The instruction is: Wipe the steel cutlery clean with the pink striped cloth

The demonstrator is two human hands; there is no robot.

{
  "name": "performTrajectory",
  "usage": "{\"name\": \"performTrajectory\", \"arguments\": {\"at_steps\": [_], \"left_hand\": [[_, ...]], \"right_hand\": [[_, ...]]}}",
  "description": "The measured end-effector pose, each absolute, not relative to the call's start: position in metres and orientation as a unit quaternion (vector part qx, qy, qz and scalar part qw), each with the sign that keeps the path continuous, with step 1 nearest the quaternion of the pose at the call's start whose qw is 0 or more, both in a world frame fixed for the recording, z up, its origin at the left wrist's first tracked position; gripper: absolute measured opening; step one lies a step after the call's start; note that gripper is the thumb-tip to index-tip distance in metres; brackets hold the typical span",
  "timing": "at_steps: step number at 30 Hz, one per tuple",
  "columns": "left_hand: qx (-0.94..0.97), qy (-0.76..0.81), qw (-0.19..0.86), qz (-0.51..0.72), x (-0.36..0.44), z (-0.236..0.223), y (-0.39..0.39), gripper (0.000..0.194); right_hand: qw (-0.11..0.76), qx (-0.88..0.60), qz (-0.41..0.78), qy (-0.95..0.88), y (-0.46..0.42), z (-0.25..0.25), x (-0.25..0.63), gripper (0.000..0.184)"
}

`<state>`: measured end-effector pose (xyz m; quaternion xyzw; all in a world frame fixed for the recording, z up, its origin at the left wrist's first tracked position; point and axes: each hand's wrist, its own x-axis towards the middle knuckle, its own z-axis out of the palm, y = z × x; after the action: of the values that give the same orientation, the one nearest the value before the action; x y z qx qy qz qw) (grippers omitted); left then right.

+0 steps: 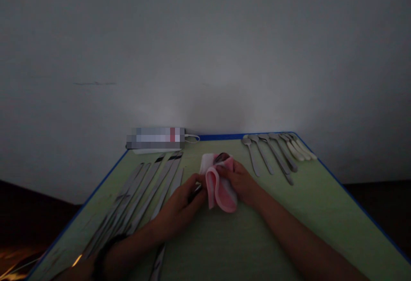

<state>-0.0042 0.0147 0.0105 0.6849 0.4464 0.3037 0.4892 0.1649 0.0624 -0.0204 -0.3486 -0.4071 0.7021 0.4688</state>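
Dark wristband [107, 251] lower left. I see left grip [186, 201] clenched on metal utensil [221, 157], right grip [242, 178] grasping pink cloth [226, 197] around it, frame centre. Spoons [278, 159] on worktop [212, 251], right.

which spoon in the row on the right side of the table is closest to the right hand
The leftmost spoon in that row is closest to the right hand; the others lie farther right.
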Motion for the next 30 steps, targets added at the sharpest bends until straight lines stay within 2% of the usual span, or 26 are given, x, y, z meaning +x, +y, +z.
{"name": "performTrajectory", "arguments": {"at_steps": [4, 11, 16, 22, 26, 30], "left_hand": [[0.686, 0.441, 0.489, 0.31, -0.0039, 0.0104, 0.0145, 0.015], [0.691, 0.438, 0.489, 0.304, -0.005, 0.0122, 0.0137, 0.01], [0.693, 0.453, 0.474, 0.298, -0.0042, 0.014, 0.0152, 0.01], [0.71, 0.454, 0.448, 0.299, -0.0042, 0.0125, 0.0161, 0.008], [0.703, 0.474, 0.45, 0.28, -0.0058, 0.0103, 0.0159, 0.012], [0.718, 0.465, 0.434, 0.285, -0.007, 0.0089, 0.0159, 0.01]], "right_hand": [[0.488, -0.351, 0.667, -0.441, 0.0621, -0.022, 0.1622, 0.027], [0.493, -0.444, 0.531, -0.528, 0.0633, -0.022, 0.1635, 0.025], [0.497, -0.495, 0.484, -0.523, 0.0614, -0.0177, 0.1601, 0.028], [0.537, -0.516, 0.462, -0.481, 0.0585, -0.0197, 0.1545, 0.028], [0.57, -0.465, 0.51, -0.445, 0.0617, -0.0239, 0.1549, 0.035], [0.579, -0.482, 0.532, -0.386, 0.065, -0.026, 0.1564, 0.041]]}}
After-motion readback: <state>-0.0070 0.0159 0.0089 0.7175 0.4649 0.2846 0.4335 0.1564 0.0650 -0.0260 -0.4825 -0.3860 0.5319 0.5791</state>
